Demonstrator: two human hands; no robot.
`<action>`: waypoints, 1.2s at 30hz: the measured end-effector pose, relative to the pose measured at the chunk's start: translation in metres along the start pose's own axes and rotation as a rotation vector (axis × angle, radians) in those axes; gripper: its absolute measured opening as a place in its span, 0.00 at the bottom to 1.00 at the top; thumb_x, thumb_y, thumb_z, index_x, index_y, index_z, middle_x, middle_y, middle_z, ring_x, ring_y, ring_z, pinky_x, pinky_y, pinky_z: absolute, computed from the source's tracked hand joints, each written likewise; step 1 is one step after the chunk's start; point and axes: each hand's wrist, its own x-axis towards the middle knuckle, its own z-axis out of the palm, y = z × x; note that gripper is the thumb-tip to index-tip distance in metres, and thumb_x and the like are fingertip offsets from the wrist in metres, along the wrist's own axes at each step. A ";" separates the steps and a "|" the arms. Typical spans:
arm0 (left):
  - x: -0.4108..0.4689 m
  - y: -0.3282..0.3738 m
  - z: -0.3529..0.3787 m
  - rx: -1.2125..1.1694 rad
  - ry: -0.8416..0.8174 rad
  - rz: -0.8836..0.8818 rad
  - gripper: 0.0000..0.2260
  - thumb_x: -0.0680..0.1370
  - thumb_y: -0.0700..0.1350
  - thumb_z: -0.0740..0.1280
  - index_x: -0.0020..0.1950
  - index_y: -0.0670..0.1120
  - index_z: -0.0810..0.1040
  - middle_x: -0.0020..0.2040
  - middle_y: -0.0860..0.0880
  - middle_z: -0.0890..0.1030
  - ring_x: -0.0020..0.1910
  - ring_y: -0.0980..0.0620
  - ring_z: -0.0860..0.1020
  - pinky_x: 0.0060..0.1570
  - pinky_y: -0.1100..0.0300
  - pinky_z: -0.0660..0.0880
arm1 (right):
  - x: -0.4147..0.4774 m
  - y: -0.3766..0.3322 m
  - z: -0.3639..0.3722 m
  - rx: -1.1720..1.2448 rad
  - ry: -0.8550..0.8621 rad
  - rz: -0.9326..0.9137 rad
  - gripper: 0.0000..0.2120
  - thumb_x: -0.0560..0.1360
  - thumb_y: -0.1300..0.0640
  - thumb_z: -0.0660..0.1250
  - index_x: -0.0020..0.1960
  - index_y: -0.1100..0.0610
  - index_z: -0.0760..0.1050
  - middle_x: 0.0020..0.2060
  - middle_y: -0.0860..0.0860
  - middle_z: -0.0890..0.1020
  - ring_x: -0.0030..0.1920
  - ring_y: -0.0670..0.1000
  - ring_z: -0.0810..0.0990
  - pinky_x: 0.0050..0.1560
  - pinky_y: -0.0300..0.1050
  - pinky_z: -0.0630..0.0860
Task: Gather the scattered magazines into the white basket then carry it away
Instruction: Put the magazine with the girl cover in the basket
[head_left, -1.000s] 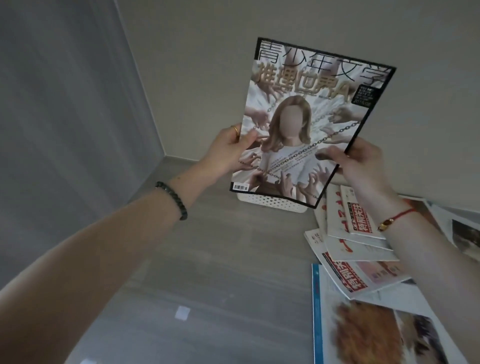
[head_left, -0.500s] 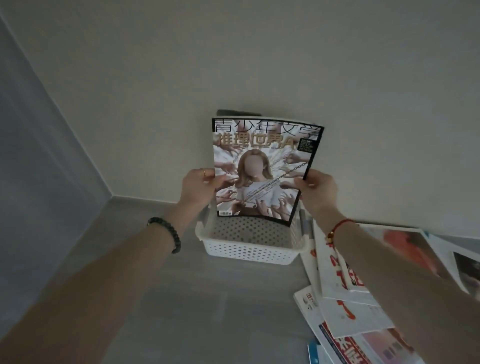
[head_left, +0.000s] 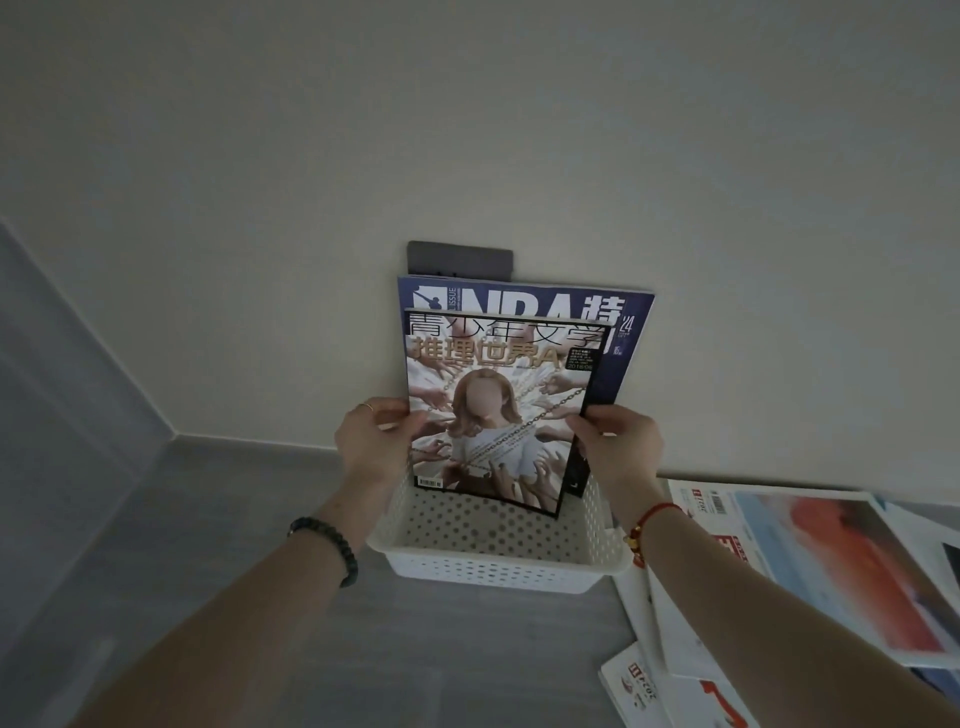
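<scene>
A white perforated basket (head_left: 498, 566) stands on the floor against the wall. I hold a magazine with a chained figure on its cover (head_left: 498, 410) upright, its lower edge inside the basket. My left hand (head_left: 376, 441) grips its left edge and my right hand (head_left: 618, 447) grips its right edge. Behind it a dark blue NBA magazine (head_left: 623, 358) stands in the basket, leaning on the wall. Several more magazines (head_left: 810, 577) lie scattered on the floor to the right.
A grey plate (head_left: 460, 258) is fixed on the wall just above the standing magazines. The wall corner and grey skirting (head_left: 249, 447) run at the left. Grey floor (head_left: 260, 597) stretches to the left of the basket.
The magazine in my two hands has gone down and forward, from above the basket into it. The view has closed in on the basket, and the blue magazine behind now shows.
</scene>
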 end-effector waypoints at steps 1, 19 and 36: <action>0.001 0.000 -0.001 0.008 0.007 -0.002 0.07 0.67 0.44 0.74 0.41 0.44 0.78 0.37 0.50 0.78 0.35 0.58 0.74 0.34 0.76 0.66 | 0.000 0.000 0.001 -0.003 0.008 0.006 0.06 0.67 0.56 0.73 0.43 0.56 0.82 0.33 0.49 0.81 0.36 0.47 0.78 0.37 0.35 0.70; -0.093 0.007 -0.017 -0.180 -0.412 -0.050 0.07 0.72 0.45 0.70 0.44 0.43 0.77 0.36 0.48 0.80 0.34 0.52 0.79 0.35 0.60 0.77 | -0.071 0.018 -0.193 0.013 -0.038 0.111 0.10 0.71 0.67 0.67 0.47 0.54 0.78 0.42 0.53 0.83 0.42 0.51 0.83 0.48 0.47 0.79; -0.238 0.013 0.080 -0.125 -0.705 -0.181 0.08 0.75 0.49 0.65 0.45 0.45 0.75 0.44 0.48 0.80 0.43 0.50 0.80 0.40 0.60 0.76 | -0.085 0.136 -0.300 -0.440 -0.178 0.099 0.23 0.69 0.61 0.70 0.63 0.58 0.70 0.61 0.54 0.76 0.60 0.55 0.74 0.61 0.51 0.72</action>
